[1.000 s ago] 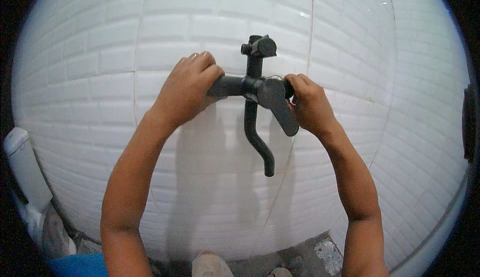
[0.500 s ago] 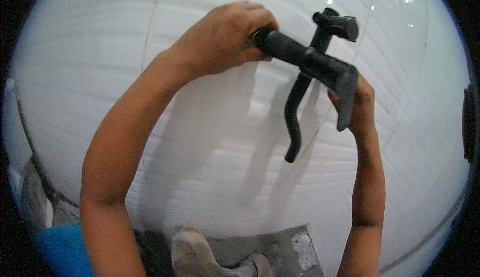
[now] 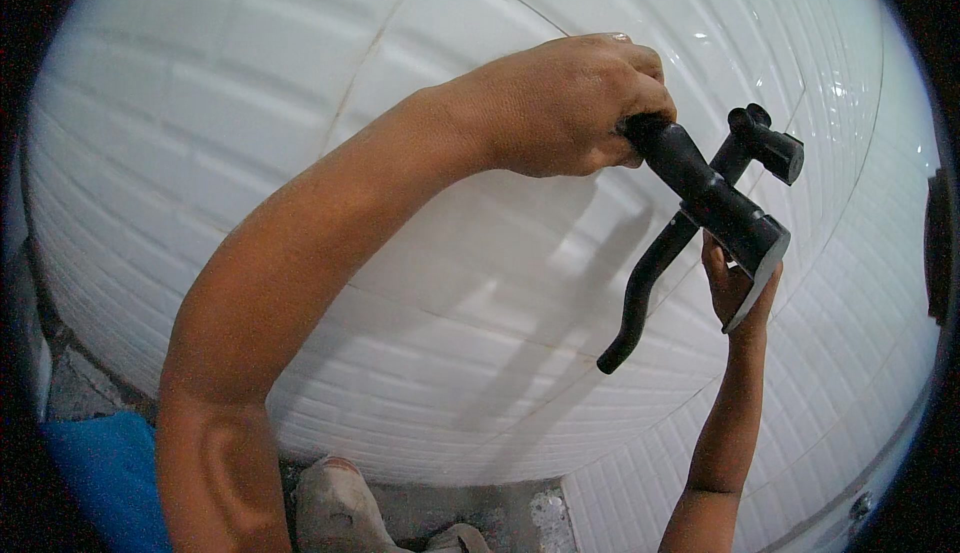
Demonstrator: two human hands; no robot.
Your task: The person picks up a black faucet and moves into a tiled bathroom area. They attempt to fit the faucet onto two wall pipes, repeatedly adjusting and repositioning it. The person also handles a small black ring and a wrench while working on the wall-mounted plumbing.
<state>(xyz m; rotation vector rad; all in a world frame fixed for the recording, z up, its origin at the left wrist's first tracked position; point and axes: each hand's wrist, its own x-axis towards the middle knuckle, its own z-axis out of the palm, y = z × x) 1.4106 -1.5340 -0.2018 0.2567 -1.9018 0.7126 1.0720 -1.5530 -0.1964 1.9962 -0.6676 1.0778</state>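
Note:
A matte black mixer faucet [image 3: 712, 196] stands out in front of the white tiled wall, tilted down to the right. It has a long curved spout [image 3: 640, 298] hanging down, a flat lever [image 3: 757, 293] at its right end and a short branch with a round end piece [image 3: 778, 156] at the upper right. My left hand [image 3: 575, 103] is closed round the faucet's upper left end; the fingertips are partly hidden. My right hand [image 3: 738, 288] comes up from below behind the lever, fingers bent against the faucet's right end. The lever and body cover part of that hand.
White ribbed tiles [image 3: 450, 283] fill most of the view, meeting another wall at the right. Below are a grey floor strip [image 3: 460, 508], a beige shoe or trouser leg [image 3: 340, 508] and blue cloth [image 3: 105, 483]. A dark object [image 3: 937, 248] sits at the right edge.
In the view, both hands and the faucet have shifted right and down. The faucet has turned, its body now slanting more steeply and its spout pointing further down-left.

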